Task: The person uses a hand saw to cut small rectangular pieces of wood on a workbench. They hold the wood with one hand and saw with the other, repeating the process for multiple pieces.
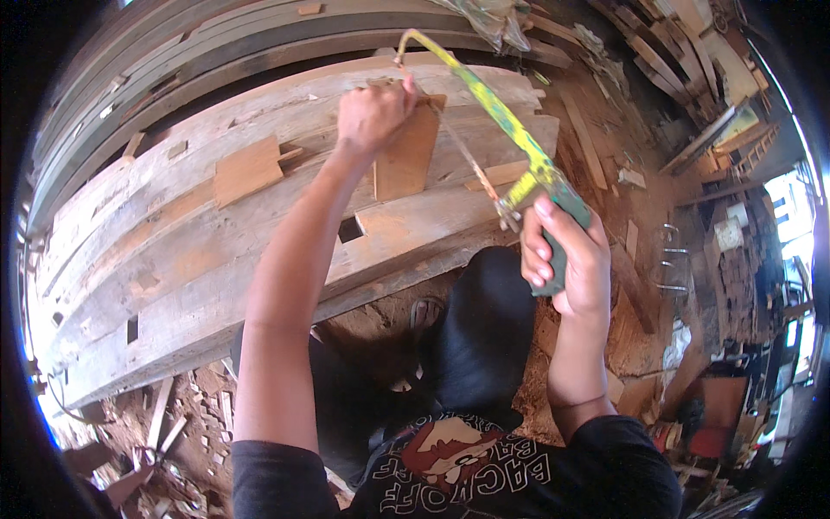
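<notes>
My right hand [566, 251] is wrapped round the green handle of a hacksaw [506, 117], whose bowed frame is yellow with green patches. Its thin blade slants up and left, close by the right edge of a flat brown wooden board [406, 160]; whether blade and wood touch, I cannot tell. At the far end of that board my left hand [376, 114] is closed over it, fingertips partly hidden. Board and left hand rest on a large plank bench [190, 251] with square holes cut in it.
Another flat wood piece [248, 170] lies left of my left arm. Long stacked beams [216, 43] run behind the bench. Offcuts [203, 415] and sawdust cover the ground at lower left. Timber [731, 277] is piled at the right. My knee [493, 303] is close to the bench's front edge.
</notes>
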A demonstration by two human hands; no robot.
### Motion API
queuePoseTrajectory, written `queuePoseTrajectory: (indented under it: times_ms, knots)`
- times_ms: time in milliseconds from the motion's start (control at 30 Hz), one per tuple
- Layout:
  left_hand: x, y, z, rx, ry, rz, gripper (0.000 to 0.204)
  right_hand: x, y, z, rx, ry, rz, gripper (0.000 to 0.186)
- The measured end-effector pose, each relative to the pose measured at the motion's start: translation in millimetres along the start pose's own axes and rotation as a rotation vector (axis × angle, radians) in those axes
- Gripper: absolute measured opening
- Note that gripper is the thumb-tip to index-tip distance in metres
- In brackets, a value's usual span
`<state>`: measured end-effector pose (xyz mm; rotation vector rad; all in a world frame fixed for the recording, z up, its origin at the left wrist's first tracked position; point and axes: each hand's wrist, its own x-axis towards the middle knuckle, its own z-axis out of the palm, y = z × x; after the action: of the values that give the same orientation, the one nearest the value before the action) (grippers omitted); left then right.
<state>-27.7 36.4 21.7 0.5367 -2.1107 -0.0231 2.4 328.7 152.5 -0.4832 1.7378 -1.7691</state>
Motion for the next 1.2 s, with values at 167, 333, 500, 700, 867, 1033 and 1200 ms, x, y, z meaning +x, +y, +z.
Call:
queuePoseTrajectory:
  times_ms: [167, 333, 500, 700, 867, 1033, 1200]
  knots:
    - [3.9, -7.1, 0.3, 0.033, -0.095, -0.062, 0.062, 7.7, 12.9, -12.3, 0.087, -0.132, -0.088, 0.022]
    - [-0.6, -6.8, -1.0, -0.023, -0.006, 0.043, 0.059, 10.9, 9.7, -13.2, -0.009, -0.119, -0.083, 0.024]
    - [-7.7, 6.3, -0.5, -0.065, -0.003, 0.138, 0.056, 33.1, -10.6, 6.2, 0.121, -0.053, -0.018, 0.025]
    - [-0.4, -10.9, -0.6, -0.026, -0.030, -0.032, 0.060, -10.0, 0.1, -0.9, -0.007, -0.117, -0.082, 0.019]
    - [-3.4, -10.8, -0.6, -0.024, -0.001, -0.029, 0.061, 7.3, -4.9, 0.2, -0.029, -0.111, -0.123, 0.023]
    - [-2.8, -2.7, 2.7, -0.055, 0.026, 0.022, 0.061, 54.4, 8.1, 16.4, -0.018, -0.117, -0.084, 0.032]
    - [-1.5, -6.4, 5.4, -0.093, -0.017, 0.022, 0.062, 21.5, 16.6, 7.2, -0.020, -0.065, -0.064, 0.028]
